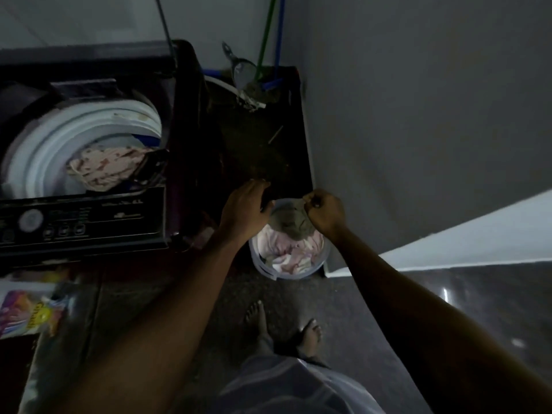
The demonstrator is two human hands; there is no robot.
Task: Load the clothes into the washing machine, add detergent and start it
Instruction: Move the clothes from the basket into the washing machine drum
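A top-loading washing machine [89, 216] stands at the left with its lid up. A floral cloth [101, 168] lies in its white drum [38, 156]. A pale bucket [263, 268] of light clothes [295, 249] sits on the floor to the right of the machine. My right hand [324, 212] pinches a grey garment [288, 222] above the bucket. My left hand [246, 206] reaches over the bucket's far left rim, fingers spread, on what looks like a dark edge; I cannot tell whether it grips anything. A colourful detergent packet [27, 312] lies at the lower left.
A dark recessed floor area [260, 138] lies behind the bucket, with a white hose [230, 88] and green and blue handles [268, 34] leaning in the corner. A grey wall [418, 115] is at the right. My bare feet [309, 336] stand on the speckled floor.
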